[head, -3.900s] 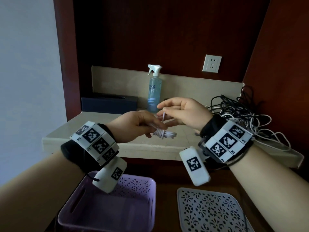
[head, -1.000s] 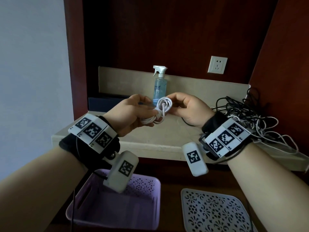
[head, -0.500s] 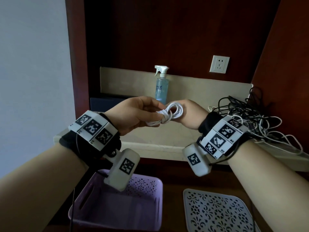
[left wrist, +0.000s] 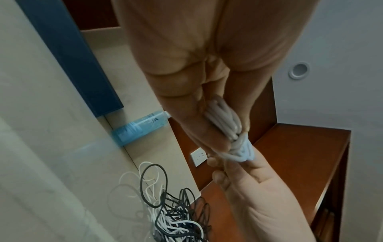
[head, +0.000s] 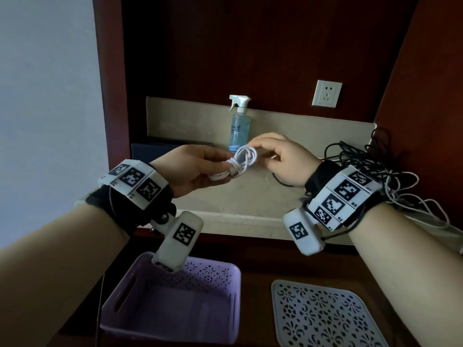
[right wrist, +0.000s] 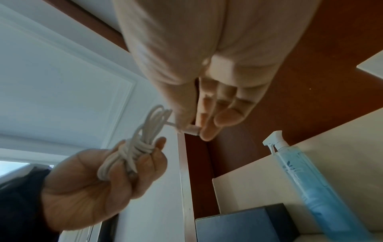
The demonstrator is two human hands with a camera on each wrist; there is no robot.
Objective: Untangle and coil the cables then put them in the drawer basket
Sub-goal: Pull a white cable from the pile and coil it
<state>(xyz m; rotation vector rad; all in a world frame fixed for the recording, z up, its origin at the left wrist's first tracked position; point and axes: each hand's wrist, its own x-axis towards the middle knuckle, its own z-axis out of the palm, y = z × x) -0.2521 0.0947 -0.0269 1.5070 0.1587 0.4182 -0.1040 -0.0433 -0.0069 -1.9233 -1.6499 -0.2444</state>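
My left hand [head: 193, 169] grips white cable coil [head: 236, 164] at wrapped waist; coil held in air above surface [head: 240, 196], long axis running left-right between hands. My right hand [head: 283, 159] pinches plug end [right wrist: 191, 130] at coil's right loop. Purple basket [head: 172, 304] lies directly below left hand, nearer it. Tangle [head: 380, 171] far right on surface.

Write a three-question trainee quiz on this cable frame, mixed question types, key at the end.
1. True or false: the white coiled cable already lies in the purple basket.
2. Which hand grips the wrapped bundle? A left hand B right hand
3. Fill in: the right hand pinches the cable's ___ end.

Key: 1 false; 2 A; 3 plug. The tangled cables still wait on the counter.
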